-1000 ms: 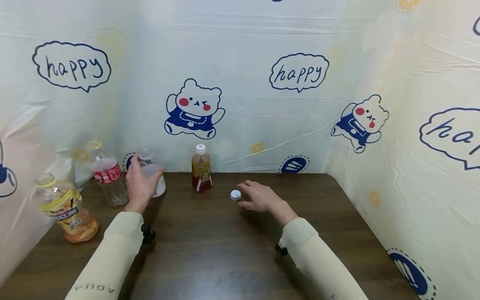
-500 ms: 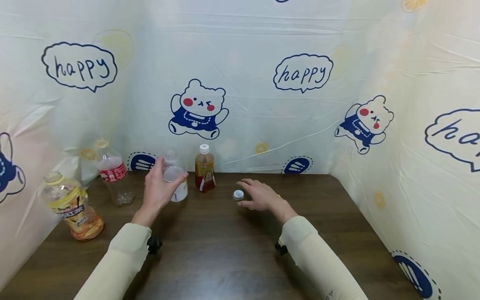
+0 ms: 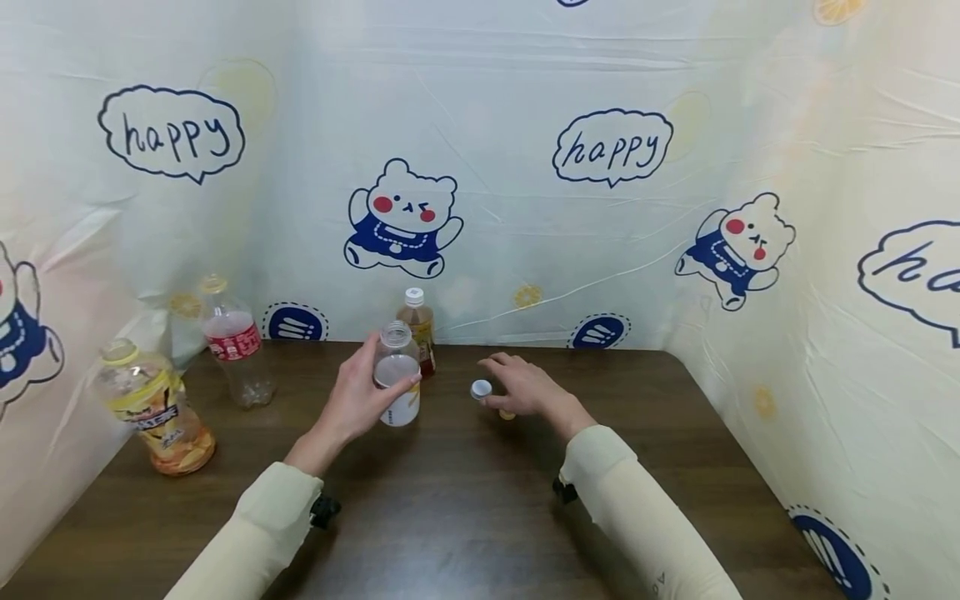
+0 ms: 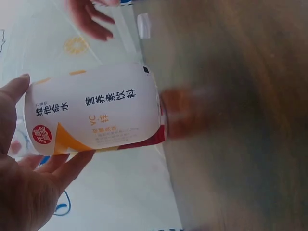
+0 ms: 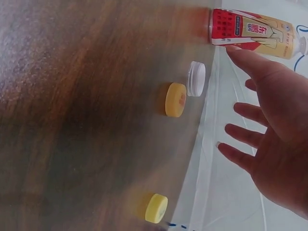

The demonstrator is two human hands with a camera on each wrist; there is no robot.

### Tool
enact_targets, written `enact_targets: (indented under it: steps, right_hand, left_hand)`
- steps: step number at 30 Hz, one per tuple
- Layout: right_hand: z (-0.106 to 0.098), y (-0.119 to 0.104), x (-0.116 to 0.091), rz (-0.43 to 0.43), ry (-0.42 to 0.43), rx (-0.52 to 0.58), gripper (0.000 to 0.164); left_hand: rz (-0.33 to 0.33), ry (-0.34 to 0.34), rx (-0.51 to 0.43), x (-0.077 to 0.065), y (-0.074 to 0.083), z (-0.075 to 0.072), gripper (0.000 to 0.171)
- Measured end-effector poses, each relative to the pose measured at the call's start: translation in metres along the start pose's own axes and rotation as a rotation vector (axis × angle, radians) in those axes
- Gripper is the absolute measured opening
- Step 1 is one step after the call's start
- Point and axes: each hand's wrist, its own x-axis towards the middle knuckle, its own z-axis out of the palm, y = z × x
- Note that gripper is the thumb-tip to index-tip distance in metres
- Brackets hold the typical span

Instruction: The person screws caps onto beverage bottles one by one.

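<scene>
My left hand [image 3: 356, 400] grips an uncapped drink bottle [image 3: 402, 408] with a white label, thumb on one side and fingers on the other. The bottle is upright, its open mouth on top; the left wrist view shows the label [image 4: 96, 108] close up. My right hand [image 3: 525, 386] hovers over the table with fingers spread and holds nothing. Near its thumb are a white cap [image 3: 481, 389] and an orange cap [image 3: 507, 414], the latter partly hidden by the hand. A yellow cap [image 5: 156, 208] lies farther off in the right wrist view.
A tea bottle [image 3: 422, 329] with a white cap stands partly behind the held bottle. At the left are an uncapped bottle with a red label [image 3: 236, 343] and a wide yellow-labelled bottle [image 3: 159, 414]. A printed sheet [image 3: 495, 167] hangs behind the brown table [image 3: 442, 517].
My left hand has carried the bottle right and nearer to me, from beside the red-labelled bottle to in front of the tea bottle. My right hand shifted slightly, and the orange cap now shows.
</scene>
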Motion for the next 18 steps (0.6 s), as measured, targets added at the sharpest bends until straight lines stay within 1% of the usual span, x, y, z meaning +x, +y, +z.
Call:
enact_targets:
  steps: [3, 6, 10, 15, 18]
  right_hand:
    - [0.001, 0.001, 0.002, -0.004, 0.002, -0.012, 0.070]
    - [0.001, 0.001, 0.004, -0.014, 0.003, -0.019, 0.068]
    - [0.001, 0.000, 0.006, -0.019, 0.006, -0.026, 0.066]
    - [0.002, -0.002, 0.009, -0.014, -0.011, -0.026, 0.067]
    - [0.002, -0.003, 0.009, -0.013, -0.023, -0.028, 0.068]
  left_hand:
    - [0.012, -0.031, 0.029, -0.004, 0.004, 0.004, 0.081]
    - [0.005, -0.055, 0.049, -0.006, 0.008, 0.008, 0.085]
    - [-0.005, -0.081, 0.050, -0.007, 0.012, 0.011, 0.088]
    - [0.006, -0.101, 0.040, -0.009, 0.017, 0.016, 0.083]
    - [0.024, -0.112, 0.035, -0.010, 0.019, 0.018, 0.078]
